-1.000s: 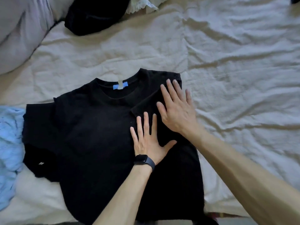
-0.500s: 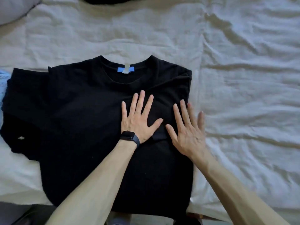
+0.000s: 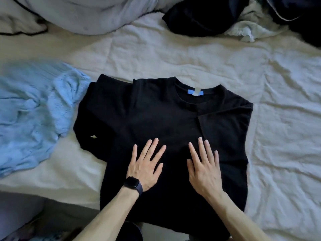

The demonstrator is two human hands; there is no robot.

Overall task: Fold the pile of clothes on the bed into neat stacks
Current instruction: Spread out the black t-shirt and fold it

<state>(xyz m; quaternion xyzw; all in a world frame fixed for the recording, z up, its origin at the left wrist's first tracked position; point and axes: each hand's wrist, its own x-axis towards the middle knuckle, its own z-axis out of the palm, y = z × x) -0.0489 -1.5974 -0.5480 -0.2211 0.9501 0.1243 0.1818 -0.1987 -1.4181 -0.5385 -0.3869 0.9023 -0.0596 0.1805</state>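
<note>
We press our left hand (image 3: 145, 168) and right hand (image 3: 204, 168), fingers straight and grasping nothing, on the black T-shirt (image 3: 173, 122) spread on the bed (image 3: 173, 54). It looks soft, limp; we'd pinch its unfolded left sleeve edge.

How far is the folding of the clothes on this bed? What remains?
Done: no finished stack shows yet. In hand: the black T-shirt with blue neck label lies flat, one sleeve folded in, left hand and right hand pressing flat on it. Left: its remaining folds, the crumpled light blue knitted garment and the dark heap of clothes farther back.
</note>
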